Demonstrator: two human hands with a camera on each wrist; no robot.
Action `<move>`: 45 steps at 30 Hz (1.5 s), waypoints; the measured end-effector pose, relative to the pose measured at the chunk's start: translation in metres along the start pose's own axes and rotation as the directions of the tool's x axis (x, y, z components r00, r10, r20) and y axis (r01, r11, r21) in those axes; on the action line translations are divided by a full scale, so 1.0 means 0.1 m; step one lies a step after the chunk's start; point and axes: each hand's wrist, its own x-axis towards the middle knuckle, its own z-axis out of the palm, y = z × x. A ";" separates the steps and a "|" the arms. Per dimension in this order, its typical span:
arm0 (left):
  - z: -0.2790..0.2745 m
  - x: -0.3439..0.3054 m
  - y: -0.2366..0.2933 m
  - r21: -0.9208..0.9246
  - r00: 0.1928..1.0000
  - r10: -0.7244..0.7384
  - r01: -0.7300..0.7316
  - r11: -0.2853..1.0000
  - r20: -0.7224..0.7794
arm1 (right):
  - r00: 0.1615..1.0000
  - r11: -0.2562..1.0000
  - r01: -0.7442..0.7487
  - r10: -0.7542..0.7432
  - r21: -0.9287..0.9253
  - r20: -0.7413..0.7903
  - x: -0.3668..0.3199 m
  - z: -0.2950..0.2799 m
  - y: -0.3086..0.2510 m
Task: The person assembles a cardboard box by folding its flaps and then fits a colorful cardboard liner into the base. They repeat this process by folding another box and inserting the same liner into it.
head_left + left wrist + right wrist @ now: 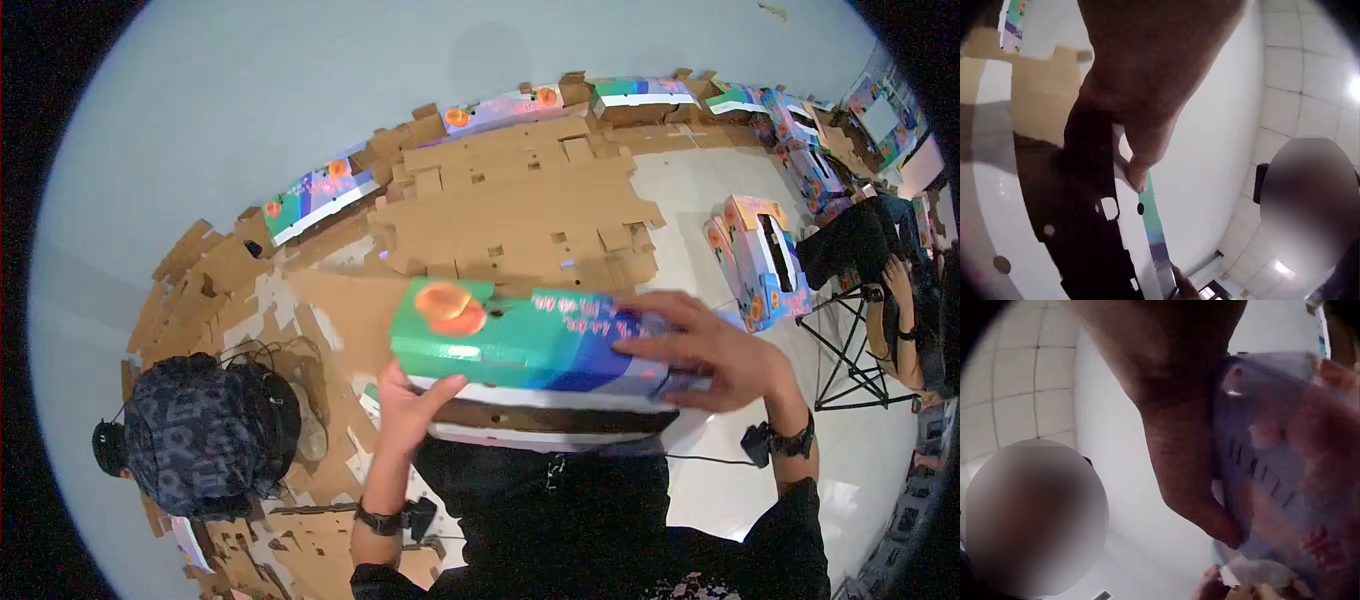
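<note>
A green and blue printed carton (520, 350) with peach pictures is held up in front of the torso, its long side opening facing the body. My left hand (410, 405) grips its left lower edge, thumb on the front; in the left wrist view the left thumb (1138, 165) presses the white edge of the carton (1157, 240). At the right end my right hand (705, 355) lies over the carton with fingers spread, slightly blurred. The right wrist view has the right hand (1191, 469) against the purple printed face of the carton (1272, 487).
Flattened brown cardboard (520, 200) covers the floor ahead, with printed cartons (320, 200) along the wall. A dark patterned backpack (210, 435) stands at left. At right are more cartons (765, 260), a folding stool (850, 350) and a seated person (870, 240).
</note>
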 end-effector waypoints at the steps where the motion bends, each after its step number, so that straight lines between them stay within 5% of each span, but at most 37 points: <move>1: 0.03 0.02 -0.07 -0.059 0.999 0.001 -0.004 0.998 -0.046 | 0.999 0.999 -0.001 -0.001 -0.041 -0.050 0.03 -0.01 0.07; 3: 0.23 0.07 -0.17 -0.176 0.985 0.003 -0.034 0.984 -0.174 | 0.961 0.964 -0.117 0.049 -0.240 -0.272 0.05 0.07 0.17; 5: 0.28 0.12 -0.04 -0.211 0.936 -0.032 -0.046 0.976 -0.351 | 0.789 0.846 -0.361 0.053 -0.392 -0.612 0.20 0.44 0.14; 6: 0.36 0.16 -0.06 -0.381 0.934 -0.093 -0.048 0.923 -0.344 | 0.749 0.877 -0.365 0.077 -0.313 -0.658 0.21 0.62 0.01; 9: 0.58 0.20 0.28 -0.788 0.882 -0.366 -0.012 0.615 -0.298 | 0.881 0.956 -0.234 0.132 -0.175 -0.454 0.53 1.30 -0.37; 11: 0.63 0.23 0.37 -0.860 0.929 -0.307 -0.023 0.510 -0.207 | 0.819 0.851 -0.403 0.171 -0.336 -0.548 0.76 1.41 -0.29; 14: 0.62 0.28 0.45 -0.933 0.968 -0.214 -0.051 0.356 -0.134 | 0.778 0.925 -0.275 0.054 -0.262 -0.626 0.88 1.00 -0.20; 17: 0.57 0.18 0.58 -0.931 0.973 -0.212 -0.008 0.364 -0.091 | 0.726 0.907 -0.250 -0.056 -0.339 -0.685 0.79 0.68 -0.02; 18: 0.61 0.12 0.63 -0.936 0.943 -0.328 0.063 0.345 -0.057 | 0.774 0.887 -0.264 -0.041 -0.379 -0.632 0.77 0.51 -0.02; 22: 0.68 -0.08 0.20 -0.881 0.916 -0.396 0.135 0.454 -0.064 | 0.915 0.902 -0.078 -0.104 -0.425 -0.390 0.66 0.76 0.36; 25: 0.71 -0.45 -0.46 -0.905 0.824 -0.565 0.262 0.336 0.029 | 0.985 0.938 -0.105 0.052 -0.332 -0.163 0.42 1.31 0.46; 27: 0.69 -0.77 -0.90 -0.907 0.701 -0.697 0.379 0.184 0.152 | 0.993 0.974 -0.052 0.028 -0.221 -0.111 0.22 1.69 0.54; 28: 0.70 -0.92 -0.98 -0.856 0.706 -0.692 0.444 0.265 0.152 | 0.996 0.987 -0.028 0.015 -0.161 -0.085 0.10 1.80 0.51; 31: 0.45 -1.38 -0.86 -0.392 0.732 -0.643 0.672 0.629 0.223 | 0.933 0.950 -0.310 0.300 -0.022 -0.200 -0.31 1.95 0.28; 33: 0.29 -1.64 -0.97 -0.048 0.801 -0.597 0.595 0.802 -0.042 | 0.815 0.826 -0.522 0.557 0.214 -0.159 -0.70 2.09 0.21; 35: 0.14 -1.95 -1.11 0.334 0.866 -0.427 0.496 0.801 -0.261 | 0.633 0.561 -0.707 0.774 0.429 0.030 -1.02 2.19 0.07; 37: 0.01 -2.10 -1.25 0.683 0.912 -0.160 0.390 0.617 -0.377 | 0.590 0.343 -0.511 0.807 0.788 0.032 -1.10 2.44 -0.10; 38: -0.02 -2.12 -1.35 0.291 0.856 -0.375 0.483 0.826 -0.355 | 0.567 0.205 -0.367 0.823 0.907 0.043 -1.09 2.50 -0.15; 41: 0.23 -1.92 -1.19 -0.020 0.877 -0.394 0.404 0.915 -0.276 | 0.710 0.729 -0.490 0.652 0.478 -0.266 -0.79 2.44 -0.32; 43: 0.35 -1.82 -1.04 0.265 0.917 -0.331 0.383 0.885 -0.222 | 0.772 0.768 -0.481 0.599 0.424 -0.210 -0.60 2.33 -0.38; 45: 0.34 -1.74 -1.15 0.379 0.966 -0.260 0.242 0.893 -0.004 | 0.840 0.799 -0.480 0.537 0.361 -0.073 -0.47 2.22 -0.31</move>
